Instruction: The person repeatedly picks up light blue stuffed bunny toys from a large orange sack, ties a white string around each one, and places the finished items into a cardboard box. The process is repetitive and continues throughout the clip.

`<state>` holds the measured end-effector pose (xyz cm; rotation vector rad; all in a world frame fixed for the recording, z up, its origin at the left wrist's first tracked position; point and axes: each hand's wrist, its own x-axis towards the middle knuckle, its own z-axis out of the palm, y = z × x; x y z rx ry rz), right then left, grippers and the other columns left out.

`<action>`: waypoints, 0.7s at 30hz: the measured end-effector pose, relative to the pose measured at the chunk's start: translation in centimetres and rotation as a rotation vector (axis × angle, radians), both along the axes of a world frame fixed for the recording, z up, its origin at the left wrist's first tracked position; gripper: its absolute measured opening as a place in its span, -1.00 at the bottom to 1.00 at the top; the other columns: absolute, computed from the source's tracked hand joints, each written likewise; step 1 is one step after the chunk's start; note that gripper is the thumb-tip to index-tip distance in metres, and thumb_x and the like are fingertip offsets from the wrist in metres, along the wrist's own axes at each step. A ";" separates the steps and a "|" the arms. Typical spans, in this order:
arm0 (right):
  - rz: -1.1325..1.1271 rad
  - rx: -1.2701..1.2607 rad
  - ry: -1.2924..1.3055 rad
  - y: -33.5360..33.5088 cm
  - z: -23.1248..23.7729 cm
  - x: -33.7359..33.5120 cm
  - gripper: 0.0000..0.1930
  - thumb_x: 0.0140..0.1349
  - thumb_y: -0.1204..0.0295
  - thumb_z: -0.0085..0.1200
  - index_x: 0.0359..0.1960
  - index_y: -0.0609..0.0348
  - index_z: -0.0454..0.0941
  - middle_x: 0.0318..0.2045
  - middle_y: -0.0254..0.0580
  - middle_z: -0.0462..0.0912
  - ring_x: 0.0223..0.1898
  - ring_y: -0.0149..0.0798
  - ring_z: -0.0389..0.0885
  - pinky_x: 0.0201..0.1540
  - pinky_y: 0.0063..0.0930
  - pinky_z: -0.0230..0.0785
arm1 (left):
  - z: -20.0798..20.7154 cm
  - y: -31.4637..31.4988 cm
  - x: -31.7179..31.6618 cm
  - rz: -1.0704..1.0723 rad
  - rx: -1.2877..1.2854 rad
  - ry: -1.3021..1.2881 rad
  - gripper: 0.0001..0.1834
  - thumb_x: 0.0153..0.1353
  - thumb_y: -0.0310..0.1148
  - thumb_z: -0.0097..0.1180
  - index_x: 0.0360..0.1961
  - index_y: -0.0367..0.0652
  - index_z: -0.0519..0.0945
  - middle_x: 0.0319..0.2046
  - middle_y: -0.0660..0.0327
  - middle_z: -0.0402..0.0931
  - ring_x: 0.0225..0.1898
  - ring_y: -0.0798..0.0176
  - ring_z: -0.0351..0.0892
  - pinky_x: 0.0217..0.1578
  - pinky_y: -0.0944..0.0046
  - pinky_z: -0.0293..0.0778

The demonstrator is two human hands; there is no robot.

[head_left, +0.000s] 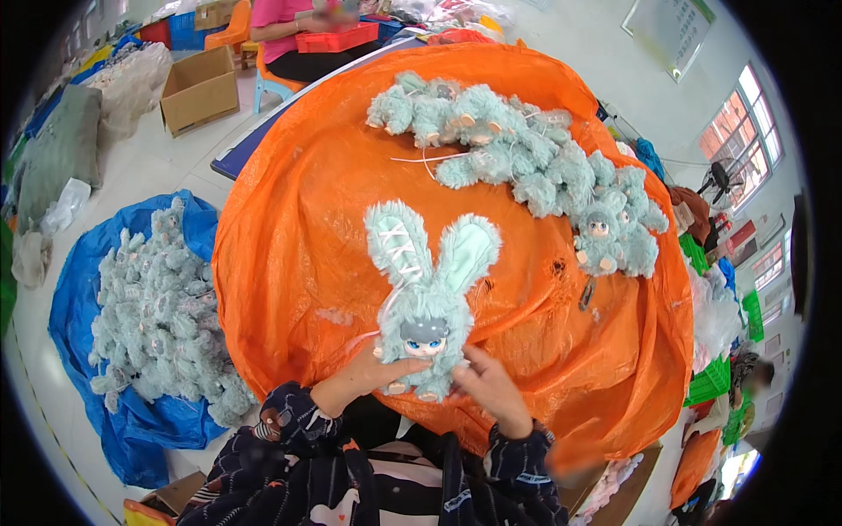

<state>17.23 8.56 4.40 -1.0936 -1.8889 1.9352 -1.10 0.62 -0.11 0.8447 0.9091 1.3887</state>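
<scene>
A mint-green plush rabbit doll faces up in front of me on the orange sheet. It has a doll face with blue eyes and a grey patch over the brow. White ribbon criss-crosses its left ear, and the other ear is plain. My left hand grips the doll's lower left side, the thumb lying below its chin. On the opposite side, my right hand holds the body near the arm, its fingers partly hidden by fur. A thin white ribbon end sticks out left of the head.
More mint plush dolls lie heaped along the sheet's far right. A small dark metal tool rests below them. At left, a blue sheet on the floor bears a doll pile. Beyond are a cardboard box and a seated person with a red tray.
</scene>
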 end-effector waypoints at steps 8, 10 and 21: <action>-0.362 -0.024 0.496 2.2 1.5 -1.4 -0.69 0.11 0.44 0.05 -0.12 0.33 0.43 -0.36 -0.33 0.55 -0.34 -0.53 0.46 -0.32 -0.69 0.28 | 0.4 -0.7 2.2 -0.053 0.207 0.175 -0.42 -0.01 -0.47 0.16 0.07 -0.27 0.25 -0.06 0.20 0.36 -0.05 0.35 0.33 -0.03 0.31 0.27; -0.427 0.168 0.531 1.8 2.2 -1.6 -0.75 0.07 0.47 0.09 -0.21 0.30 0.48 -0.41 -0.38 0.55 -0.39 -0.55 0.45 -0.35 -0.70 0.27 | 0.5 -0.6 2.5 -0.044 0.233 0.239 -0.41 -0.01 -0.48 0.15 0.08 -0.27 0.24 -0.05 0.19 0.36 -0.03 0.34 0.32 -0.02 0.30 0.26; -0.390 0.901 0.314 1.0 3.4 -0.6 -0.84 -0.03 0.53 0.14 -0.38 0.33 0.53 -0.56 -0.24 0.54 -0.53 -0.49 0.48 -0.51 -0.61 0.29 | -1.0 -0.3 2.4 -0.070 0.110 0.326 -0.41 -0.04 -0.48 0.17 0.06 -0.27 0.26 -0.08 0.19 0.37 -0.05 0.36 0.32 -0.03 0.30 0.27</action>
